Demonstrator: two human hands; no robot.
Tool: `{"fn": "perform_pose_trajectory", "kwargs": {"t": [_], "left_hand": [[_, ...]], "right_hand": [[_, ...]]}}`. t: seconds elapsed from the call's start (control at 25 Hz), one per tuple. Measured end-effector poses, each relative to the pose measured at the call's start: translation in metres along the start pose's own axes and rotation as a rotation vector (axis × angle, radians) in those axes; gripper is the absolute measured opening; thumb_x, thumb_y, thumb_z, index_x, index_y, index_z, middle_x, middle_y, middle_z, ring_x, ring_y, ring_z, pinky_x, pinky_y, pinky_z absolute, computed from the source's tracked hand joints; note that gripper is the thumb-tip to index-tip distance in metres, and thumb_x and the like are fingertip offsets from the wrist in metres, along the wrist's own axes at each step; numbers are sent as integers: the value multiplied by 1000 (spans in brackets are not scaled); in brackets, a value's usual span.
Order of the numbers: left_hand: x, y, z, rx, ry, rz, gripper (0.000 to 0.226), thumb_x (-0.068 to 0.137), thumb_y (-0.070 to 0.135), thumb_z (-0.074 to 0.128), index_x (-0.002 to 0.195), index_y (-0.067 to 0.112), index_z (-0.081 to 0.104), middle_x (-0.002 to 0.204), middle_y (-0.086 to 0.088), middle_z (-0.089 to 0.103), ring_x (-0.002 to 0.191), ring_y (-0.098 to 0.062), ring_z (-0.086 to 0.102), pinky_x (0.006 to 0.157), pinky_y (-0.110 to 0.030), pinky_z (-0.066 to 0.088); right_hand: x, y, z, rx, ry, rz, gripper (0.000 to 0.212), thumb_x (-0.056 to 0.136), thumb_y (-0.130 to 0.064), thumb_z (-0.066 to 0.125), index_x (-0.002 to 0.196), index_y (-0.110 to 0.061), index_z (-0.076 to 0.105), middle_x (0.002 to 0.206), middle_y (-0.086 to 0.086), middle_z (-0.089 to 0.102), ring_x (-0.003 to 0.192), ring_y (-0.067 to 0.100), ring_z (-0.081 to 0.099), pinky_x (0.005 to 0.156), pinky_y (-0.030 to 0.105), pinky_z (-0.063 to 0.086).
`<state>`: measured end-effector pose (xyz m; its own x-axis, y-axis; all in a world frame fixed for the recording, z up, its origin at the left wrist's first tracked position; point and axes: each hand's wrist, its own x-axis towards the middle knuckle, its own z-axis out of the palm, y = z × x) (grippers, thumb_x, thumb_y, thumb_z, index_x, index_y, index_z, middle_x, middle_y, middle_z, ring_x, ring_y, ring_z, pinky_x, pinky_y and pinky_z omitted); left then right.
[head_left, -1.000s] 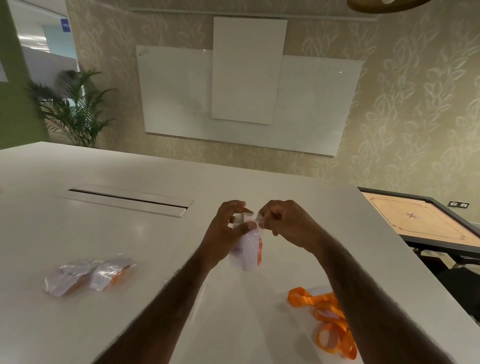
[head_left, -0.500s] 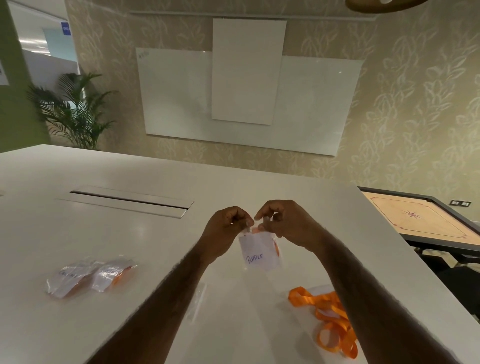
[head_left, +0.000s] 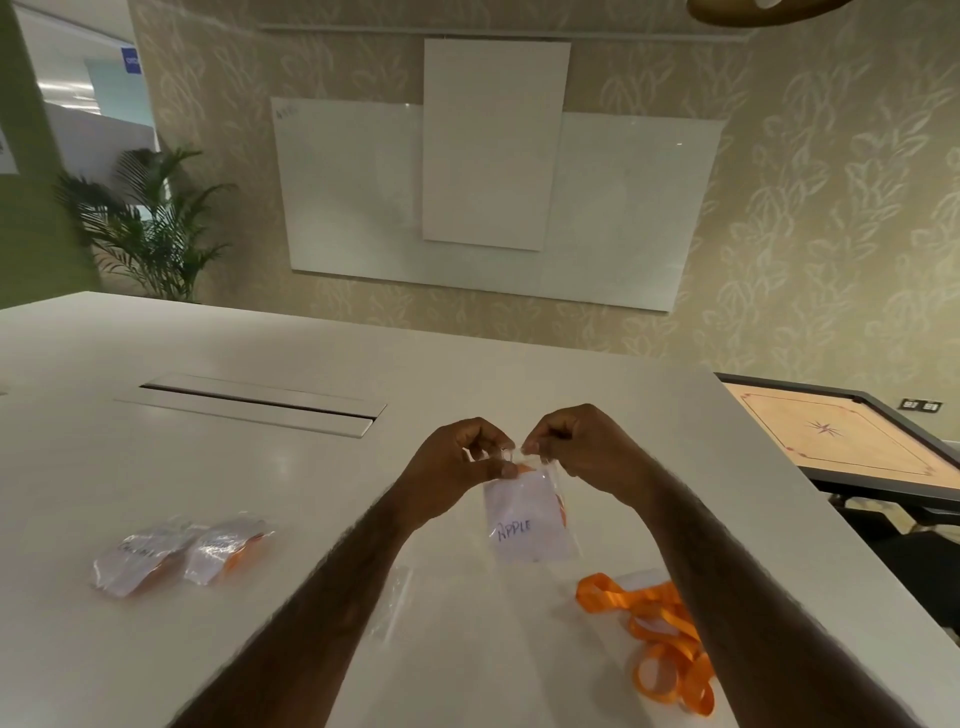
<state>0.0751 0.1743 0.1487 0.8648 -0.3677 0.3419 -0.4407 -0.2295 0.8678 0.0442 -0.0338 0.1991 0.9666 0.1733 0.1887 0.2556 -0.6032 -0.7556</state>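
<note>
My left hand (head_left: 457, 462) and right hand (head_left: 587, 452) pinch, fingers clamped side by side, the top edge of a small clear plastic APPLE-labelled bag (head_left: 530, 525) hanging lengthwise below them, just beyond the orange ribbon tangle (head_left: 660, 639).

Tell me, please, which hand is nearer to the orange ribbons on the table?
Right. The right hand is just beyond the orange ribbons, pinching the top of the labelled bag; the left hand pinches it too, farther to the left.

Ribbons (head_left: 660, 639) right, pouches (head_left: 182, 553) left — table (head_left: 493, 670) between.
</note>
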Motion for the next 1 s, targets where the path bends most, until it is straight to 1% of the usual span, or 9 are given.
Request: {"fn": "perform_pose_trajectory", "kwargs": {"t": [0.12,0.24,0.32,0.4,0.52,0.64,0.76,0.88,1.0], "left_hand": [[2,2,0,87,73,74,18,74,17,87,76,27,71,85,12,63,71,0,51,67,-13,39],[-1,5,1,24,86,109,17,80,9,81,74,22,71,77,13,71,68,2,57,66,-9,41],[-3,6,1,30,111,109,13,82,9,80,76,18,73,79,8,75,73,-4,64,70,-12,46],[-3,7,-1,15,115,88,12,83,7,78,77,15,73,81,3,75,78,-12,67,74,-16,50],[-1,7,-5,113,19,65,19,88,5,72,77,21,71,81,6,74,81,-11,68,78,-17,51],[1,6,-5,189,-118,30,16,93,10,68,80,19,68,80,10,70,74,0,63,72,-13,49],[1,3,-6,249,-233,-26,17,95,15,66,79,20,68,80,11,68,72,4,61,69,-7,44],[1,1,-5,322,-307,-70,18,98,17,61,83,19,71,84,11,69,79,0,63,76,-15,47],[1,0,-4,422,-333,-71,20,97,27,62,81,20,72,76,12,65,71,-2,57,66,-16,40]], "right_hand": [[-1,1,3,0,-47,-5,15,92,-7,66,84,-12,78,69,-2,73,42,1,49,42,11,34],[1,0,5,-52,-24,-38,12,91,-7,67,85,-11,78,70,-5,72,43,-3,53,43,7,35],[2,0,4,-47,3,-60,5,88,-12,73,85,-16,74,75,-5,72,46,-1,53,43,11,37],[1,0,2,-8,-4,-66,11,83,-15,78,86,-19,69,79,-3,70,49,3,52,44,17,40],[0,0,0,-27,-111,-47,16,77,-17,84,83,-19,69,71,-6,67,52,5,54,47,18,43],[0,3,0,-28,-210,-22,16,77,-13,84,86,-15,71,68,-7,63,58,6,53,51,18,43],[0,7,2,-92,-258,-3,12,78,-11,83,85,-14,74,67,-8,63,59,3,52,55,16,42],[-1,9,5,-135,-312,15,8,81,-7,79,80,-15,76,66,-14,69,58,-4,58,54,7,41],[1,8,8,-206,-314,21,15,84,-6,75,78,-19,76,68,-16,71,63,-9,61,57,5,43]]}}
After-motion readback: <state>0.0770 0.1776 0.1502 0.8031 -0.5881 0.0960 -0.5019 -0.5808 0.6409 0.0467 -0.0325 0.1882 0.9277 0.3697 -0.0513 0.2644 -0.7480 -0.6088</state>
